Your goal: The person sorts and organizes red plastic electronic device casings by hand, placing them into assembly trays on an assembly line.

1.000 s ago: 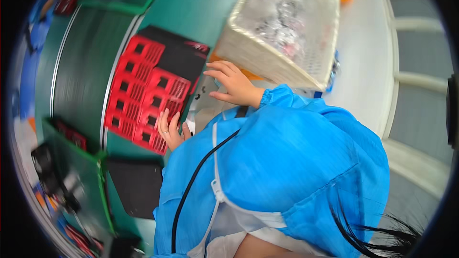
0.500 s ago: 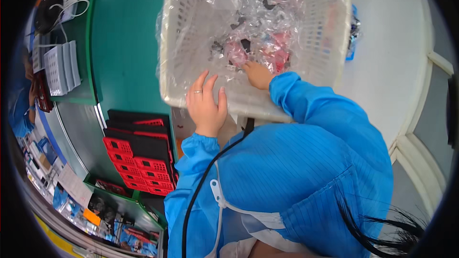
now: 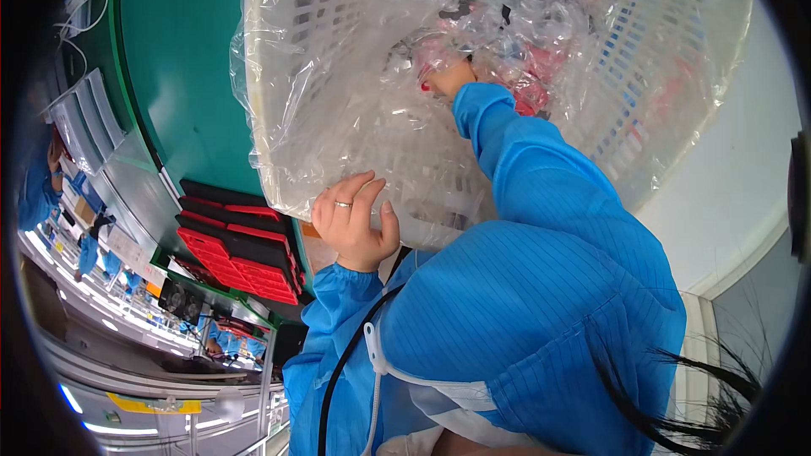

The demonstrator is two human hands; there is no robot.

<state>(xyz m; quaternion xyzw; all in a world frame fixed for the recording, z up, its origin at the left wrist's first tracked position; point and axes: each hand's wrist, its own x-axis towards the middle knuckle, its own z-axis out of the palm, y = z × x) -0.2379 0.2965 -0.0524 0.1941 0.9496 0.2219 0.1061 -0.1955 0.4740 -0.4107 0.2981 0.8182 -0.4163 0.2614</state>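
Note:
A white slatted plastic basket (image 3: 260,110), lined with clear film, stands in front of me. Bunched clear plastic bags (image 3: 507,42) with pink, red and black pieces inside lie in it. My right hand (image 3: 454,78) reaches down into the basket, its fingers curled at a clear bag with something pinkish-red in it; the fingertips are partly hidden. At the near left rim is my left hand (image 3: 353,221), a ring on one finger. Its fingers are slightly bent and apart, lying against the rim with nothing held.
A green work surface (image 3: 177,59) runs along the left of the basket. Stacked red and black trays (image 3: 241,253) stand near its front end. Farther left are pale grey slabs (image 3: 97,122) and a white cable (image 3: 84,0). A black cord (image 3: 338,371) hangs over my front.
The basket looks closer and tilted in view as my viewpoint shifts. My right hand has gone deeper among the bags, fingers curling. My left hand's fingers now bend over the near rim.

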